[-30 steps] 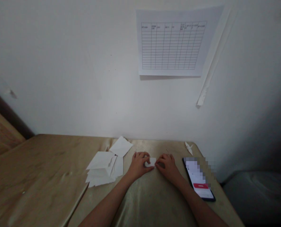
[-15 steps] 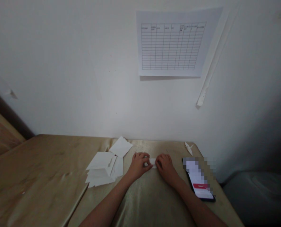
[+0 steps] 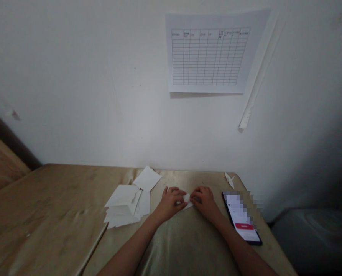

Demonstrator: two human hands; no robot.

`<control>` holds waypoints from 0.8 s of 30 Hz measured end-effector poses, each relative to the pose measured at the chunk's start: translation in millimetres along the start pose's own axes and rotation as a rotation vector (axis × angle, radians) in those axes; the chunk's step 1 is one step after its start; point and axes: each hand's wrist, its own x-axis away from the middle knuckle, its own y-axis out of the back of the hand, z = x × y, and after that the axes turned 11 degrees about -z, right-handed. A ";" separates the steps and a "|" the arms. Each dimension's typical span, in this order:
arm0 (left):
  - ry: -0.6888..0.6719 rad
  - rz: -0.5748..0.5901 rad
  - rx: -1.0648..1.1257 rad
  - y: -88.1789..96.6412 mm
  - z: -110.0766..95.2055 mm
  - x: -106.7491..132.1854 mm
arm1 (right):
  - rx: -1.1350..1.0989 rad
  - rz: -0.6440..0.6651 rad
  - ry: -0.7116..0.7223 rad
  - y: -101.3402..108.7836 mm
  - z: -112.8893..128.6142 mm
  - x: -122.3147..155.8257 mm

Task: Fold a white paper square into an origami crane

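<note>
A small folded piece of white paper (image 3: 188,200) lies between my two hands, low over the gold-brown covered table (image 3: 176,245). My left hand (image 3: 171,201) pinches its left side, thumb below and fingers curled above. From the right, my right hand (image 3: 202,198) grips the other edge between thumb and fingertips. The fingers cover part of the paper, so its full shape does not show. Left of my hands lie a pile of white paper sheets (image 3: 122,199) and a square paper (image 3: 147,178) turned on its corner.
A phone (image 3: 240,218) with a lit screen lies right of my right arm. Behind it is a small folded paper bird (image 3: 229,180) near the table's corner. The white wall (image 3: 102,96) rises at the table's back edge, with a printed table sheet (image 3: 211,57) stuck on it.
The small paper has turned and shows a slanted lower edge in place of a level strip. Both hands have shifted slightly and still grip it.
</note>
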 end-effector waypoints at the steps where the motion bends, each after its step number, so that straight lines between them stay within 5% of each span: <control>1: 0.002 0.016 0.005 1.0 0.0 0.2 | -0.003 0.009 0.003 1.7 -1.1 -0.3; 24: 0.034 0.091 0.065 6.5 10.0 -0.9 | 0.031 -0.039 -0.071 -7.4 10.2 -0.1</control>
